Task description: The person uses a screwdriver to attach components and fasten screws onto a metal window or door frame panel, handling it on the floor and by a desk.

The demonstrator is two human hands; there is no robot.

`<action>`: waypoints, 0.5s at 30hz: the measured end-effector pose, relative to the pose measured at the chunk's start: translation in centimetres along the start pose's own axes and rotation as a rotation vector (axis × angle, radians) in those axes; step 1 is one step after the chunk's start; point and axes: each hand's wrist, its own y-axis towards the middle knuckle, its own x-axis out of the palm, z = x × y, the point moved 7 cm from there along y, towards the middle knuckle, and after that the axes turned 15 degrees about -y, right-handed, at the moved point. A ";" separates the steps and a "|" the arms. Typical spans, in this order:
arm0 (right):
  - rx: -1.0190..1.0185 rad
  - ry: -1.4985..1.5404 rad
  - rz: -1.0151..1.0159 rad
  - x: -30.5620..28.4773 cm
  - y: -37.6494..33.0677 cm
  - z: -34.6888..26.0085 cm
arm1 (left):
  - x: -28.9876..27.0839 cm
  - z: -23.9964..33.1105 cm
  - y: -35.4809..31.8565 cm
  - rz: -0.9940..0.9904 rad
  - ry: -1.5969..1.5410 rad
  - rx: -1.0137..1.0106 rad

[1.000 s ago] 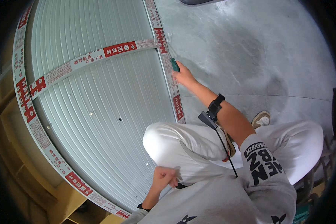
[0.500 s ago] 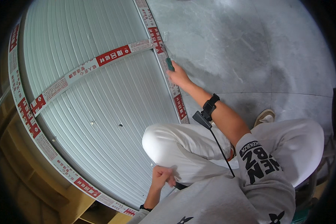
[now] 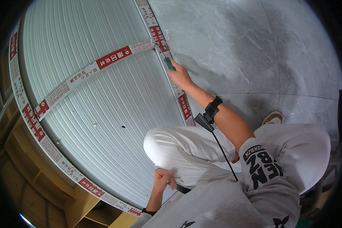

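My right hand (image 3: 181, 77) reaches fwd w/ fingers clenched round a small green-handled tool (image 3: 169, 64), its tip on the taped right edge strip (image 3: 183, 105) of a big ribbed, pale panel (image 3: 91, 98) lying flat in front of me. My left hand (image 3: 164, 178) rests by my knee, fingers curled in a loose fist, holding nothing I can make out. To do this well I'd keep the tool low & along the strip, w/ steady light pressure so it doesn't skid onto the ribbed face

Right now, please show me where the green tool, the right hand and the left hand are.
green tool (image 3: 169, 64), head view, on its green handle above the fingers.
right hand (image 3: 180, 77), head view, on the back of the hand.
left hand (image 3: 164, 178), head view, on the knuckles.
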 end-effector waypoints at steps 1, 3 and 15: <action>-0.008 -0.015 0.004 -0.1 0.1 0.1 | 0.1 0.0 0.0 0.006 -0.003 0.003; 0.009 0.085 -0.040 -0.1 -0.1 0.4 | 0.3 0.0 -0.1 0.024 0.008 -0.011; 0.115 0.098 -0.124 -1.4 0.2 2.3 | 1.0 0.0 -0.6 0.072 0.002 -0.025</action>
